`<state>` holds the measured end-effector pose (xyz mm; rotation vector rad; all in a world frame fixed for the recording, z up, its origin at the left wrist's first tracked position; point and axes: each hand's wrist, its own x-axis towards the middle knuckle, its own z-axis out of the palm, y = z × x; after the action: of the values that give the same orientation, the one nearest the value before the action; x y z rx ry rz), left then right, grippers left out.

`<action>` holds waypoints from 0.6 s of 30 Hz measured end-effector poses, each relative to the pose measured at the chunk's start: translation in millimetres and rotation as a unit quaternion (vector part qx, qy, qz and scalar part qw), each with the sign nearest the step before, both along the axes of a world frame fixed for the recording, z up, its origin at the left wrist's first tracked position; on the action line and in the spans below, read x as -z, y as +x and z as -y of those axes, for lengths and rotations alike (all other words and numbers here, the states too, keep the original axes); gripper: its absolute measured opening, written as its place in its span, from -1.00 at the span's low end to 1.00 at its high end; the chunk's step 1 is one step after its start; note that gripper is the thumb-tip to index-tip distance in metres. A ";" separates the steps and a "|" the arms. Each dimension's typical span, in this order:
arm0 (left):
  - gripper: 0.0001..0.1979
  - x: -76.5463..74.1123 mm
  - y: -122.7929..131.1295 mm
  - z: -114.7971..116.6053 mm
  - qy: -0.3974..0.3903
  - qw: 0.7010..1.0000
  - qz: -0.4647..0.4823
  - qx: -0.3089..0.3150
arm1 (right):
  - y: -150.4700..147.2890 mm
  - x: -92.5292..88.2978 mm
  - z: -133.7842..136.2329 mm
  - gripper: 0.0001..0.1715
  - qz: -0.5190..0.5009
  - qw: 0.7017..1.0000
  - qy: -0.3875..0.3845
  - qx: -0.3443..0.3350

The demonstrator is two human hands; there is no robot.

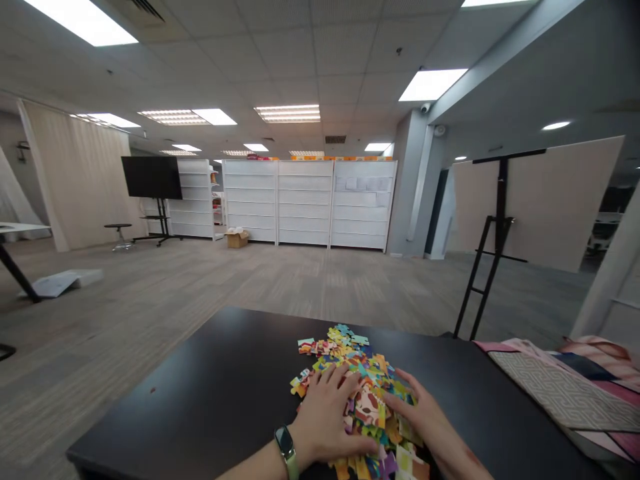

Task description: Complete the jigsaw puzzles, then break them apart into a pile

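A heap of colourful jigsaw puzzle pieces (367, 405) lies on the black table (210, 387). My left hand (327, 413), with a watch (285, 443) on its wrist, rests palm down over the heap's left side, fingers spread. At the right edge of the pile is my right hand (417, 407), its thumb and fingers apart and touching the pieces. Neither hand shows a piece gripped in it. Pieces under the palms are hidden. Toward the far side, the heap thins into some loose pieces (345, 333).
Folded cloths or mats (555, 387) lie to the right of the table. Beyond stands a board on a black easel (493, 267). White shelving (305, 207), a screen on a stand (153, 177), a stool (118, 227) and a cardboard box (237, 238) are farther back.
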<state>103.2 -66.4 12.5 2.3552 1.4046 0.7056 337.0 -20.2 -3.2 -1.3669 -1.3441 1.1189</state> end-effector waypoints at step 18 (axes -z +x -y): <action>0.08 -10.1 72.0 -11.0 0.066 0.991 0.086 0.079 | 2.5 -9.9 7.4 -0.30 0.029 0.993 0.115 -0.017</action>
<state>175.2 -55.4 22.7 2.4054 1.1172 0.9559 339.5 -27.6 6.8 -1.2201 -1.4933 0.9188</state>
